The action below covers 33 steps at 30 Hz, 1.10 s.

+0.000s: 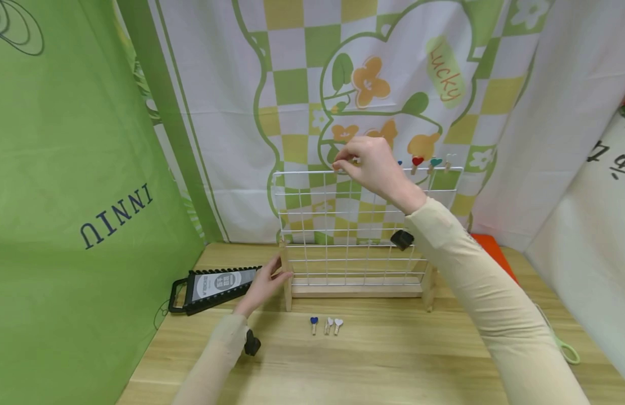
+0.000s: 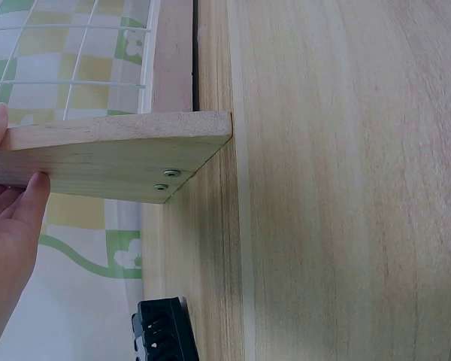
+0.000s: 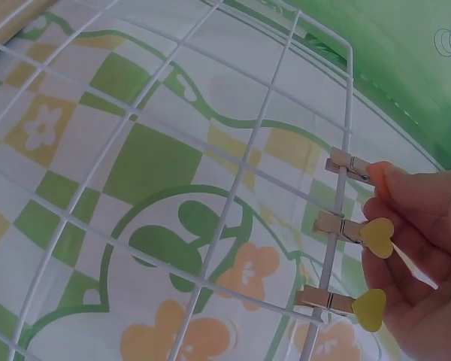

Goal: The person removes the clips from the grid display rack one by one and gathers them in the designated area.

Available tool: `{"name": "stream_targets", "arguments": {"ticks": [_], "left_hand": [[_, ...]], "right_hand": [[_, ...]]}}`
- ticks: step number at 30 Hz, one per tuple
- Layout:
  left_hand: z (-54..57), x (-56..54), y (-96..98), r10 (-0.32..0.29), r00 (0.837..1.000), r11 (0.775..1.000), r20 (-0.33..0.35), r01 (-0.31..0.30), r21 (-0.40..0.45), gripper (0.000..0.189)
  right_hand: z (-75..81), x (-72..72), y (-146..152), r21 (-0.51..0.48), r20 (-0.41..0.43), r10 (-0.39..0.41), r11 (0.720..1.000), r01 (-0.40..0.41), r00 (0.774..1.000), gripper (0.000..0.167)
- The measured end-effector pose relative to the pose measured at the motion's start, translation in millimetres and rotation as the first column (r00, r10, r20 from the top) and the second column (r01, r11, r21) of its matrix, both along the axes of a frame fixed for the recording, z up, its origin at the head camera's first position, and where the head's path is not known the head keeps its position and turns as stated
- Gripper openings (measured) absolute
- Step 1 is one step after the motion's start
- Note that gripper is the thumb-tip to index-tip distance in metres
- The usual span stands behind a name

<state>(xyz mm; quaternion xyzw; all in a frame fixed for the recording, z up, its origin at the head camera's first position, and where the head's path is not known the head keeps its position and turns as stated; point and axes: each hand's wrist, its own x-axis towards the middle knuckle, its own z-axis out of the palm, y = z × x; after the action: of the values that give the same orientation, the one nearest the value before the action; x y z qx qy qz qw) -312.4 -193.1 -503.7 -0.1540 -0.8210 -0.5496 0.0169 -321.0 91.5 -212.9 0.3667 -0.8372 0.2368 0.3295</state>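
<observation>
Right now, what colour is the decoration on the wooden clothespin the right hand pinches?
Orange: the clothespin decoration shows best in the right wrist view.

A checkered curtain (image 1: 302,95) (flower-printed) hangs behind the wooden table (image 1: 373,360).
</observation>
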Motion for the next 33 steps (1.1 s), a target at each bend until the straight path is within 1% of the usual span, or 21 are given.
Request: {"name": "stream_targets", "arguments": {"ticks": [5, 12, 17, 21, 23, 27, 29, 31, 32, 33], "left_hand": [[0.3, 0.9, -0.4, -0.010, 1.000, 1.000, 0.014, 0.010, 0.012, 0.071], [0.0, -0.9, 0.2, -0.013, 1.000, 1.000, -0.004, 0.013, -0.009, 0.072], [-0.9, -3.2, -0.4, -0.017, 1.000, 1.000, -0.010, 0.017, -0.012, 0.072], [-1.3, -4.3, -0.8, -0.020, 1.000, 1.000, -0.013, 0.020, -0.010, 0.071], [-1.3, -4.2, -0.9, -0.019, 1.000, 1.000, -0.016, 0.018, -0.014, 0.070], [-1.2, -2.5, -1.3, -0.018, 1.000, 1.000, -0.025, 0.017, -0.015, 0.070], [-1.4, -1.8, -1.4, -0.017, 0.999, 1.000, -0.031, 0.017, -0.015, 0.070], [-1.1, -1.2, -1.0, -0.017, 1.000, 1.000, -0.023, 0.016, -0.012, 0.069], [3.5, 1.8, -0.1, -0.021, 1.000, 1.000, -0.019, 0.020, -0.016, 0.069], [3.4, 1.7, -0.1, -0.022, 1.000, 1.000, -0.021, 0.021, -0.012, 0.069]], "right_hand": [[-0.6, 0.8, 1, -0.017, 0.007, 0.007, 1.000, -0.007, 1.000, 0.010], [2.1, 2.3, 2, -0.044, -0.048, 0.019, 0.999, -0.021, 0.999, 0.008], [5.5, 11.1, 4, -0.074, -0.039, 0.039, 0.996, -0.042, 0.998, 0.006], [3.3, 19.9, 8, -0.080, -0.011, 0.040, 0.996, -0.041, 0.999, 0.007], [0.2, 23.4, 11, -0.084, -0.005, 0.038, 0.996, -0.038, 0.999, 0.007], [-11.1, 29.3, 16, -0.102, -0.012, 0.071, 0.992, -0.072, 0.997, 0.005], [-19.8, 31.9, 19, -0.104, -0.017, 0.096, 0.990, -0.097, 0.995, 0.005], [-30.2, 34.1, 21, -0.097, -0.021, 0.110, 0.989, -0.112, 0.994, 0.005], [-36.2, 34.8, 23, -0.094, -0.022, 0.116, 0.989, -0.118, 0.993, 0.005], [-42.5, 36.0, 23, -0.092, -0.018, 0.120, 0.988, -0.121, 0.993, 0.005]]}}
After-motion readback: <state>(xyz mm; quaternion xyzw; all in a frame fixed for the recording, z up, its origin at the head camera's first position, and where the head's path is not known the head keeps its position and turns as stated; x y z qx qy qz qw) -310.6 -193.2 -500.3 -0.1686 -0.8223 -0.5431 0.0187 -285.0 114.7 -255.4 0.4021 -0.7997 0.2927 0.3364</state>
